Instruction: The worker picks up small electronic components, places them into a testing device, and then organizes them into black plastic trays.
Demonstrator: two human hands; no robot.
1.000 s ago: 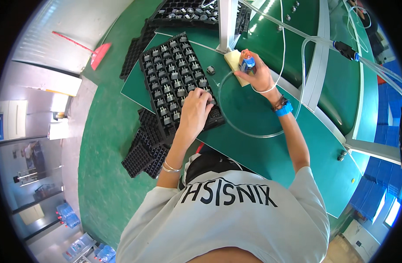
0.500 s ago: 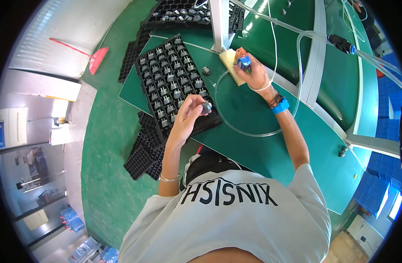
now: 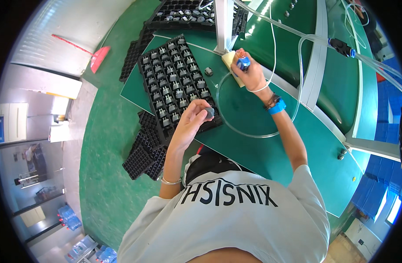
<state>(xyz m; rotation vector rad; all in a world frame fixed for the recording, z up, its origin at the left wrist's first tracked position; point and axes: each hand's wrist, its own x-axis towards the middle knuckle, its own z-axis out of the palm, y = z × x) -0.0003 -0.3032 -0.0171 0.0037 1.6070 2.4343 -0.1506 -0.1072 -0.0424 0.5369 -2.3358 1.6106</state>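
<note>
My left hand (image 3: 191, 122) pinches a small dark grey plug-like piece (image 3: 210, 112) between thumb and fingers, just above the near right corner of a black tray (image 3: 144, 70). Rows of grey plug pieces (image 3: 179, 94), their prongs pointing up, fill that tray's pockets. My right hand (image 3: 252, 76) is wrapped round a small blue-and-orange hand-held tool (image 3: 243, 64); its exact kind is hard to make out. Beside it lies a pale yellow block (image 3: 228, 57). One loose grey piece (image 3: 209, 71) rests on the green tabletop (image 3: 249, 111) between tray and right hand.
A clear hose (image 3: 247, 135) loops over the tabletop and rises past a white post (image 3: 223, 28). Another filled black tray (image 3: 183, 17) stands at the back. Empty black trays (image 3: 139, 162) lie on the floor at left. More small metal pieces (image 3: 342, 154) sit at the right.
My left hand has moved slightly right and nearer with the grey piece. The tool in my right hand has tilted, showing less of its orange end.
</note>
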